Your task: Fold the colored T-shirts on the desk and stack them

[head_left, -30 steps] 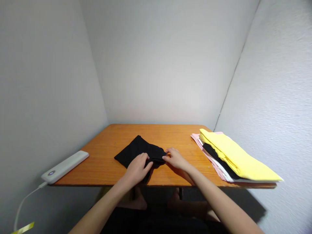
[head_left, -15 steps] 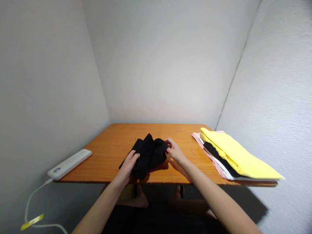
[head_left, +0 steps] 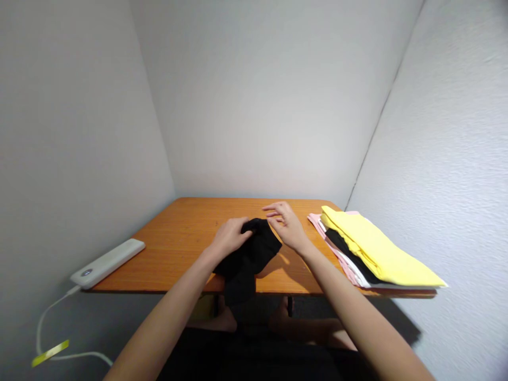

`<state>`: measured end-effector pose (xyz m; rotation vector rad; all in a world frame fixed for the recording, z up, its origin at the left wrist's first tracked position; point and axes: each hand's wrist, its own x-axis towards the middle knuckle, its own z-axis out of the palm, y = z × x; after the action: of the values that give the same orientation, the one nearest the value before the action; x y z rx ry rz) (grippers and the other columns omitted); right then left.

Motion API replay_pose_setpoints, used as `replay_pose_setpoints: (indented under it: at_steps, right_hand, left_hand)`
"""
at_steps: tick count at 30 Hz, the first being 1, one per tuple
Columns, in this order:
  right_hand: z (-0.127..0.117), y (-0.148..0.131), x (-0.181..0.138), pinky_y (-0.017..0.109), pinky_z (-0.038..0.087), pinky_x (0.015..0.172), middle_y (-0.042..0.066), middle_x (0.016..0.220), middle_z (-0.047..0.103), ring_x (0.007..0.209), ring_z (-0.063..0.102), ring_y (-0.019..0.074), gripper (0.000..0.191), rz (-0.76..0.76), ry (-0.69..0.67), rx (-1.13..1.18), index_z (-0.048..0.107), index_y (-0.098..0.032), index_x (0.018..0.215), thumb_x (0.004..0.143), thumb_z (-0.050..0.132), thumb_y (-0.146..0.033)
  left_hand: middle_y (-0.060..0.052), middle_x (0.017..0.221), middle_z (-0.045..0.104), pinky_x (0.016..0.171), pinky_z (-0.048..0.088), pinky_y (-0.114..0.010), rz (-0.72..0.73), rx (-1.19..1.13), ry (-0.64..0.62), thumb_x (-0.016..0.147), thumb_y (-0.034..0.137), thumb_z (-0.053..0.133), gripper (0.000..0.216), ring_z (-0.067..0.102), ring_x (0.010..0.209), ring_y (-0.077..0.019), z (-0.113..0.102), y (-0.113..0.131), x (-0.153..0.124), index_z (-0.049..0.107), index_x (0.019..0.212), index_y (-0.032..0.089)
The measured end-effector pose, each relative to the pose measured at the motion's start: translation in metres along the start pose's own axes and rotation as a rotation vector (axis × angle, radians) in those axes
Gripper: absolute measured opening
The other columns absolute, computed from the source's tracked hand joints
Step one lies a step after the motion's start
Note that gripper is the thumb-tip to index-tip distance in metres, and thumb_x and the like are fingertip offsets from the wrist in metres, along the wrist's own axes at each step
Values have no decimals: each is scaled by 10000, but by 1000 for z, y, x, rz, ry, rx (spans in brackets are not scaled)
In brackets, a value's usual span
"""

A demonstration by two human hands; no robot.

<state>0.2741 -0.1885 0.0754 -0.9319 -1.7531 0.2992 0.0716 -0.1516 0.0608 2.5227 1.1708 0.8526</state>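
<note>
A crumpled black garment point(head_left: 254, 254) lies near the front edge of the wooden table point(head_left: 186, 227), and one part hangs over that edge. Its exact kind cannot be made out. My left hand point(head_left: 231, 235) grips the garment's upper left part, thumb on top and fingers partly hidden by the cloth. Just beyond its upper right corner, my right hand point(head_left: 286, 225) is raised with fingers apart and nothing held in them.
On the table's right side lies a stack of folded clothes, with a yellow piece point(head_left: 377, 248) on top and black, white and pink layers below. A white power bank point(head_left: 115, 262) with a cable point(head_left: 39, 328) lies at the left edge. Walls enclose the table.
My right hand has let go of the garment and lifted away, its fingers spreading. My left hand has moved up and right along the cloth, and a part now droops over the table edge.
</note>
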Motion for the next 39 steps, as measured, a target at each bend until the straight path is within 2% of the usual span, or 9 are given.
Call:
replay_pose_setpoints:
  at_steps: [2,5,7,13,18,23,32,35,39]
  right_hand:
    - [-8,-9,-9,281,421,671,39,872,574,745,539,166,104,66,128,-143,596,-197,865,860,533,-280]
    - [-9,-18,-23,282,385,607,2,640,559,604,512,159,331,191,-62,-200,563,-209,706,922,508,-454]
    - [-2,-20,-28,288,398,618,16,670,602,634,552,176,394,274,-173,-136,587,-209,741,935,464,-530]
    - [-1,-14,-20,328,437,788,46,904,658,854,591,216,310,286,-38,64,620,-196,895,895,497,-480]
    - [-18,-21,-17,297,432,721,10,813,634,773,564,185,304,367,-108,404,626,-182,857,803,598,-479]
    - [-9,-34,-27,278,415,671,-2,734,620,694,546,165,319,445,-174,565,641,-178,846,788,627,-491]
    - [-4,-42,-40,321,463,795,35,887,690,861,608,214,335,496,-235,702,686,-197,954,769,669,-476]
    - [-19,-34,-39,326,491,752,49,921,693,859,623,216,359,550,-158,677,678,-211,991,770,684,-493]
    - [-53,-14,-41,330,528,681,38,1014,684,851,640,211,377,620,76,569,620,-281,1101,793,677,-489]
  left_hand:
    - [-112,912,689,774,464,-353,-141,33,147,890,301,492,173,652,885,-279,10,-1,3,619,919,187]
    - [-107,889,660,739,451,-356,-230,0,284,924,304,421,160,644,863,-280,21,16,-1,539,944,197]
    - [-88,877,637,727,451,-347,-183,-86,259,932,298,397,122,637,856,-264,27,37,-8,484,946,213]
    - [-47,980,604,780,469,-308,-71,-507,195,841,391,608,312,604,885,-196,32,77,-21,430,1035,223]
    - [6,748,522,655,449,-244,-168,-743,234,899,496,461,306,538,733,-144,19,61,-15,517,843,201]
    - [-44,924,518,749,479,-312,-183,-626,153,828,583,552,404,546,866,-188,25,58,-16,462,928,203]
    - [-24,936,497,815,465,-313,-98,-469,236,826,371,605,236,517,894,-173,36,53,-28,439,891,217]
    - [-12,849,569,783,467,-299,-134,-528,238,808,242,533,47,559,840,-168,23,40,-29,520,842,213]
    - [-20,820,626,659,489,-274,-383,-882,297,746,294,580,184,589,742,-159,-4,21,-35,597,892,182]
